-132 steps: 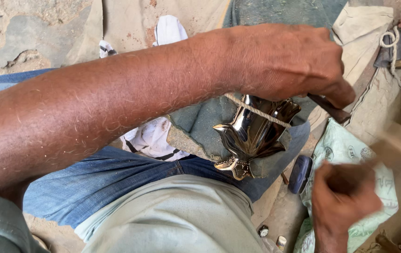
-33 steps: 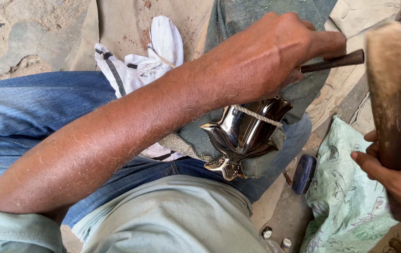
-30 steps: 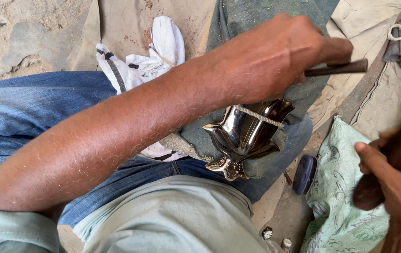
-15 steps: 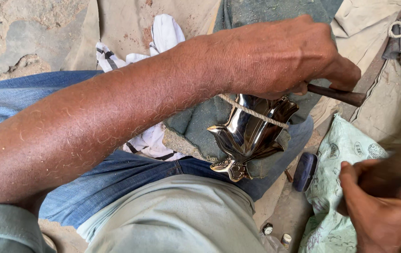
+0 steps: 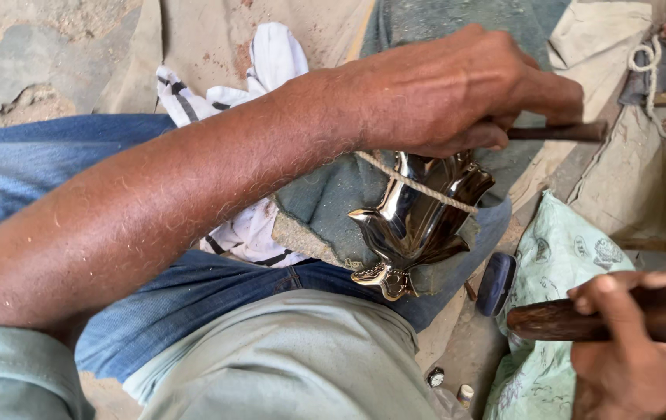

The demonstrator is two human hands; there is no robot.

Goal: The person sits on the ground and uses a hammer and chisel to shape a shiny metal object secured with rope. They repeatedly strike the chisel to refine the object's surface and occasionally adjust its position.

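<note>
Dusty, cracked ground (image 5: 29,54) fills the top left of the head view, partly covered by tan cloth (image 5: 201,39) and a grey-green cloth (image 5: 457,31) further right. The person sits low, with blue jeans (image 5: 216,288) across the middle and a pale green shirt (image 5: 286,365) at the bottom.

A shiny, leaf-shaped metal piece (image 5: 415,225) rests on a grey pad (image 5: 333,202) on the person's lap, near the middle of the view. A thin rope (image 5: 418,184) crosses over its upper part and lies against it. Beside the pad, toward the left, a white rag with dark stripes (image 5: 263,70) lies on the jeans and the tan cloth.

The left hand (image 5: 457,89) reaches across from the left, just above the metal piece. Its fingers are curled tight around a thin dark metal rod (image 5: 559,132), which sticks out to the right; the rod's working end is hidden under the hand.

The right hand (image 5: 629,350) sits at the bottom right corner, fingers wrapped round a dark wooden handle (image 5: 551,320) that runs off the right edge. Under it lies a pale green printed bag (image 5: 559,257), with a small dark oval object (image 5: 496,284) just beside the bag on the ground. A white cord (image 5: 652,62) lies at the top right.
</note>
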